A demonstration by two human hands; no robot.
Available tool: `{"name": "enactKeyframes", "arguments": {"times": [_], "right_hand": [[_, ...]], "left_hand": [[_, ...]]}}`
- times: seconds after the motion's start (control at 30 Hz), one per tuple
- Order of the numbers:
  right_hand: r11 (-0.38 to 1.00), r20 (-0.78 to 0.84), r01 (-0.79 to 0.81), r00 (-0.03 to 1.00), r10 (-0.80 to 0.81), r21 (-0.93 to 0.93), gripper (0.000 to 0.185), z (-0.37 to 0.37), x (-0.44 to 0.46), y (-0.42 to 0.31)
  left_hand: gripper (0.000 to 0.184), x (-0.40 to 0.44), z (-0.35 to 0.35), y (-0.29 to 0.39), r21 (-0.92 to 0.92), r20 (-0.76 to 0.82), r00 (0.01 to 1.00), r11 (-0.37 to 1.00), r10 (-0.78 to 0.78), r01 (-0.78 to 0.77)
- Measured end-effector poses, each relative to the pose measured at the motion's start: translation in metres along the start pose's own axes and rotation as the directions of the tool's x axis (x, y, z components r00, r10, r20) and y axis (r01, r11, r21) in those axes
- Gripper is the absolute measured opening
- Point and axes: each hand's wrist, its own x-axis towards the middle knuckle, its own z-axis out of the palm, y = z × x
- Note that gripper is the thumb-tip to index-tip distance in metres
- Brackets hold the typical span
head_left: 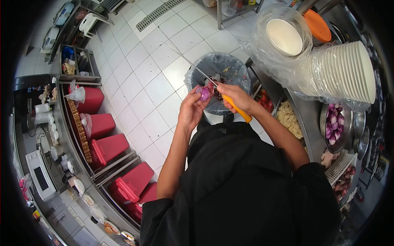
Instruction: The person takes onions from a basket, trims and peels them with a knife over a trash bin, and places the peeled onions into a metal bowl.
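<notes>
My left hand (pixel 192 107) holds a purple onion (pixel 202 94) between thumb and fingers. In my right hand (pixel 234 98) is a knife with an orange handle (pixel 239 109); its long thin blade (pixel 193 65) points up and to the left. A reddish bit of peel shows between the onion and my right fingers. Both hands are close together over the near part of a bin (pixel 240 74) lined with a clear bag, which has dark red scraps inside. The lower side of the onion is hidden by my left fingers.
On the right, a metal counter (pixel 301 123) carries stacked white tubs (pixel 336 71), a bowl of purple onions (pixel 334 123), peeled pale pieces (pixel 288 119) and a white basket (pixel 340 172) beside unpeeled onions. Red bins (pixel 108 149) stand under the left counter. Tiled floor (pixel 147 90) lies between.
</notes>
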Motion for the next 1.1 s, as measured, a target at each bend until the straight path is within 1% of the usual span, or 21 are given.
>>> {"name": "enactKeyframes", "arguments": {"times": [0.03,0.17,0.23,0.3,0.33,0.37,0.43,0.47,0.5,0.53,0.6,0.67,0.7,0.73,0.77,0.83,0.9,0.93,0.97,1.03,1.1], "right_hand": [[1.000,0.000,0.000,1.000,0.000,-0.001,0.043,0.000,0.001,0.001],[1.000,-0.028,0.002,1.000,-0.003,-0.015,0.043,0.001,0.005,0.004],[1.000,-0.040,0.002,0.999,-0.003,-0.024,0.043,-0.002,0.007,0.005],[0.997,-0.033,-0.041,0.999,0.043,0.065,0.044,-0.008,0.009,0.005],[0.997,-0.030,-0.042,0.999,0.044,0.064,0.044,-0.010,0.011,0.005],[0.996,-0.030,-0.073,0.997,0.075,0.043,0.047,-0.012,0.014,0.005],[0.994,-0.032,-0.104,0.994,0.105,0.021,0.051,-0.014,0.018,0.006],[0.996,-0.091,-0.093,0.992,0.092,-0.001,0.057,-0.012,0.021,0.007],[0.996,-0.150,-0.082,0.986,0.077,-0.024,0.064,-0.011,0.024,0.009],[0.996,-0.150,-0.081,0.986,0.077,-0.024,0.064,-0.011,0.029,0.011],[0.984,-0.185,-0.130,0.977,0.106,-0.122,0.068,-0.013,0.038,0.014],[0.981,-0.194,-0.117,0.977,0.086,-0.153,0.068,-0.012,0.042,0.016],[0.977,-0.199,-0.107,0.978,0.069,-0.185,0.067,-0.007,0.041,0.012],[0.976,-0.192,-0.106,0.979,0.069,-0.189,0.067,-0.003,0.037,0.008],[0.986,-0.149,-0.074,0.987,0.051,-0.148,0.066,0.001,0.028,0.005],[0.993,-0.101,-0.044,0.994,0.033,-0.108,0.065,0.011,0.017,0.005],[0.995,-0.041,0.049,0.998,-0.053,-0.082,0.061,0.021,0.012,0.008],[0.995,-0.042,0.052,0.998,-0.055,-0.082,0.061,0.023,0.012,0.008],[0.994,-0.019,0.065,0.998,-0.067,-0.089,0.061,0.025,0.013,0.008],[0.991,0.022,0.088,0.996,-0.086,-0.100,0.061,0.028,0.012,0.009],[0.991,0.007,0.090,0.996,-0.090,-0.102,0.061,0.027,0.012,0.011]], "left_hand": [[0.048,0.002,-0.003,-0.001,-0.030,0.007,1.000,1.000,-0.005,0.005],[0.048,0.002,-0.006,-0.001,-0.033,0.015,1.000,0.999,0.026,-0.025],[0.049,0.000,-0.005,0.003,-0.079,-0.004,0.999,0.996,0.032,-0.032],[0.049,-0.001,-0.004,0.005,-0.075,-0.009,0.999,0.996,0.040,-0.040],[0.050,-0.002,-0.004,0.005,-0.070,-0.014,0.999,0.997,0.043,-0.044],[0.050,-0.002,-0.003,0.006,-0.071,-0.014,0.999,0.996,0.044,-0.045],[0.050,-0.001,-0.001,0.005,0.016,-0.048,0.996,0.997,0.078,-0.077],[0.050,0.000,0.000,0.005,0.015,-0.048,0.996,0.997,0.077,-0.077],[0.045,0.000,0.001,0.004,0.071,-0.057,0.994,0.994,0.090,-0.086],[0.041,0.001,0.002,0.003,0.126,-0.066,0.992,0.988,0.103,-0.094],[0.041,0.001,0.002,0.001,0.131,-0.081,0.991,0.987,0.104,-0.093],[0.041,0.003,0.000,0.000,0.137,-0.098,0.989,0.986,0.111,-0.097],[0.043,0.003,-0.001,0.000,0.101,-0.127,0.985,0.990,0.113,-0.101],[0.045,0.003,-0.002,0.000,0.063,-0.158,0.981,0.992,0.115,-0.107],[0.045,0.003,-0.004,0.000,0.060,-0.164,0.979,0.992,0.122,-0.114],[0.030,0.003,-0.004,0.000,0.033,-0.229,0.965,0.992,0.128,-0.124],[0.027,0.004,-0.004,-0.002,0.011,-0.229,0.964,0.991,0.134,-0.135],[0.025,0.005,-0.005,-0.002,-0.010,-0.225,0.964,0.989,0.139,-0.144],[0.025,0.005,-0.005,-0.003,-0.007,-0.223,0.965,0.990,0.139,-0.144],[0.035,0.004,-0.002,-0.002,-0.021,-0.187,0.973,0.990,0.135,-0.141],[0.035,0.003,0.000,-0.003,-0.012,-0.168,0.977,0.991,0.128,-0.132]]}}
